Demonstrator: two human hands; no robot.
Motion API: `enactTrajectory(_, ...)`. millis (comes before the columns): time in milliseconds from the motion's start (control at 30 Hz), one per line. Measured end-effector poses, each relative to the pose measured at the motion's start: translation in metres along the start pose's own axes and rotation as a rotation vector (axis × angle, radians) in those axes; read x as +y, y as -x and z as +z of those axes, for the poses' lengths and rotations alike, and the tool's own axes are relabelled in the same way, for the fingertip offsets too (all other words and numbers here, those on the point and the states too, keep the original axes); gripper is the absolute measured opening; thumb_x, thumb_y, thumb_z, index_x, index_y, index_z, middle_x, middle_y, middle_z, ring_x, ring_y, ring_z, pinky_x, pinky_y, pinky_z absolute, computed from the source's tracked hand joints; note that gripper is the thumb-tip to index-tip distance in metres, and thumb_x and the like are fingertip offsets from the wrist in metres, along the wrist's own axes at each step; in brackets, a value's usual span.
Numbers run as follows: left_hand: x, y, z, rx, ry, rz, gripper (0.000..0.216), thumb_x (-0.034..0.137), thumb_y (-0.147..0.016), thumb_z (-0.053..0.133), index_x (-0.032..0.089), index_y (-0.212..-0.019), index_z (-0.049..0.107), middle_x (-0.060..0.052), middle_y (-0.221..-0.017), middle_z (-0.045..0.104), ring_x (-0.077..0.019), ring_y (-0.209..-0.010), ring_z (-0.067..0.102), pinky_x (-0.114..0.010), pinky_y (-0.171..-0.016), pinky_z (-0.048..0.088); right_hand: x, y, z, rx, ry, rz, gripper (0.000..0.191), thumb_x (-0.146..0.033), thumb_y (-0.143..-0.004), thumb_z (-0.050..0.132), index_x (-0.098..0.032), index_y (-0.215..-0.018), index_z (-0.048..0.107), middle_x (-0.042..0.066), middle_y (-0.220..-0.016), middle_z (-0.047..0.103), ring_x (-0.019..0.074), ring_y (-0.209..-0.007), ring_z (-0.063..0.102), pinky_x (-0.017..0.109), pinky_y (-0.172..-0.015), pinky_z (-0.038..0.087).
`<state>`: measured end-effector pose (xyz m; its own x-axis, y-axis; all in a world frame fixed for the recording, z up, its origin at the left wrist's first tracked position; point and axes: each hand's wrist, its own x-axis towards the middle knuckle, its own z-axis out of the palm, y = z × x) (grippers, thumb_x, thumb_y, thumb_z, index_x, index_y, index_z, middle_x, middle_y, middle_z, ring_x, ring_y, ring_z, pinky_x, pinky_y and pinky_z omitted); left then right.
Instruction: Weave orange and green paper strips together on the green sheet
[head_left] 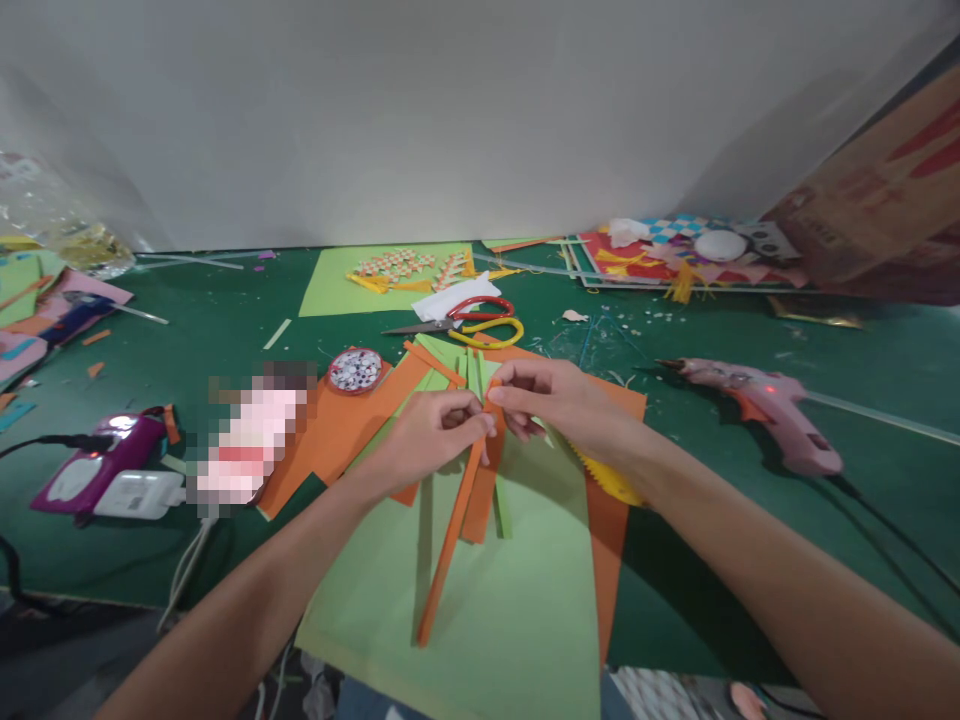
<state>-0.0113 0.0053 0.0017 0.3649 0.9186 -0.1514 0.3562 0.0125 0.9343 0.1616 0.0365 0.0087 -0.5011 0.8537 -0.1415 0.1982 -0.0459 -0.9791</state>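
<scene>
Over a light green paper sheet (450,600), both hands pinch one long orange paper strip (450,550). My left hand (435,435) grips it with thumb and finger near its upper end. My right hand (544,400) is closed on the same end, just to the right and almost touching the left fingertips. The strip's lower end hangs toward me. Beneath the hands lie a wider orange paper piece (482,500) and several green strips (502,510). Behind them rest scissors (469,322) with one red and one yellow handle, partly on a white crumpled paper.
A pink glue gun (765,400) with a glowing red light lies at right, its cord trailing forward. At left are a phone (251,440), a purple power strip (105,470) and a white charger (139,495). A round container (355,371) sits on orange paper. A pale wall rises behind.
</scene>
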Motion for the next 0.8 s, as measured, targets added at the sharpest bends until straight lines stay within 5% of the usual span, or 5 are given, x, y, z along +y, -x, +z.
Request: enactTrajectory(800, 0.0025, 0.0003, 0.0005, -0.055, 0.072, 0.002, 0.017, 0.025, -0.081, 0.051, 0.016, -0.069, 0.058, -0.002, -0.061, 0.066, -0.0119, -0.058, 0.057, -0.021, -0.051, 0.034, 0.0014, 0.0001, -0.0001, 0.034, -0.025, -0.029, 0.034, -0.043, -0.068, 0.069, -0.019, -0.057, 0.048, -0.004, -0.043, 0.05, 0.0076, -0.038, 0.044, 0.022, -0.042, 0.028)
